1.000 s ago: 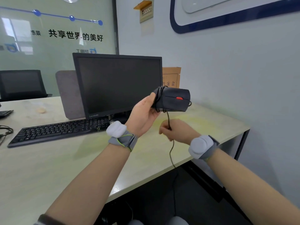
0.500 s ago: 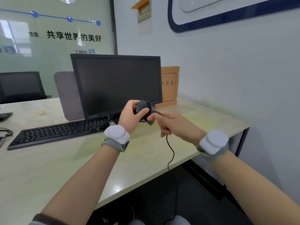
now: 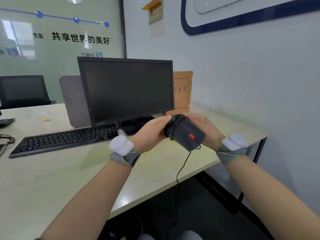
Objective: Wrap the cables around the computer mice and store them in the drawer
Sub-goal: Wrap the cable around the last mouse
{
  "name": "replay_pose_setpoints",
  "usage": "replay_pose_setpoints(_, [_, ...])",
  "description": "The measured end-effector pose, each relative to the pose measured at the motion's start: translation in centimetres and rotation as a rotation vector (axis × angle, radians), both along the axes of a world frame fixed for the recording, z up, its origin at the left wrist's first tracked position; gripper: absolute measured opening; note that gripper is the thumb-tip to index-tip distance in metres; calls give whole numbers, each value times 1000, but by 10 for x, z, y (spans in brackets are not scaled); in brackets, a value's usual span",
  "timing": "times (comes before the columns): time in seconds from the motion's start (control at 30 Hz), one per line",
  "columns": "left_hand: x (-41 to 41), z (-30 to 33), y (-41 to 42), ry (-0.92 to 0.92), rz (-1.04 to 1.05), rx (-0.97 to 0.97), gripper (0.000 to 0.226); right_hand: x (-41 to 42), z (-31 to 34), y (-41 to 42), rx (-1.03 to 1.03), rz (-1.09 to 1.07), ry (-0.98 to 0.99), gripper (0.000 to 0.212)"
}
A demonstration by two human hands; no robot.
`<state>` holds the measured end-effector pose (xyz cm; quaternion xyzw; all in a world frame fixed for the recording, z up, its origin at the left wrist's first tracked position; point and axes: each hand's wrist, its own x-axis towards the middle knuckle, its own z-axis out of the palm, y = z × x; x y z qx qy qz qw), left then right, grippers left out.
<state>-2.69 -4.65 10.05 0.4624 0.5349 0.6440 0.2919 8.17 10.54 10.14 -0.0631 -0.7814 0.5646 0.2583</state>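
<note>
Together, the left hand [image 3: 150, 134] and right hand [image 3: 206, 129] are clasping a black corded computer mouse [image 3: 186, 132] above the pale counter [image 3: 52, 179]. Both grips are pressing its sides. Its thin black cable [image 3: 180, 172] is dangling below.

I see a pale desk [image 3: 52, 179] carrying a black keyboard [image 3: 64, 139] at the left, a dark monitor [image 3: 126, 90] behind it, a brown file box [image 3: 181, 92] far right by the wall, and a grey panel [image 3: 72, 101] behind the monitor
</note>
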Motion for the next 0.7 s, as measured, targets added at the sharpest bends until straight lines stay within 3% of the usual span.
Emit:
replay_pose_setpoints(0.07, [3, 5, 7, -336, -75, 130, 41, -3, -11, -13, 87, -61, -45, 34])
replay_pose_setpoints(0.13, [1, 9, 12, -429, 6, 221, 36, -11, -20, -30, -130, 93, -87, 20])
replay_pose_setpoints(0.27, [-16, 5, 17, 54, 565, 109, 29, -13, -13, -59, -167, 319, -337, 22])
replay_pose_setpoints(0.37, [-27, -1, 11, 282, 728, 79, 33, -4, 5, -71, 201, 250, -468, 18])
replay_pose_setpoints(0.43, [-34, -6, 6, 431, 734, 18, 34, 0, 17, -73, 306, 147, -428, 19])
replay_pose_setpoints(0.57, [-37, -11, -3, 836, 671, -105, 35, 4, 39, -61, 259, 5, -274, 31])
replay_pose_setpoints(0.7, [-24, -7, -10, 887, 500, -64, 28, 1, 49, -40, 233, -54, -187, 19])
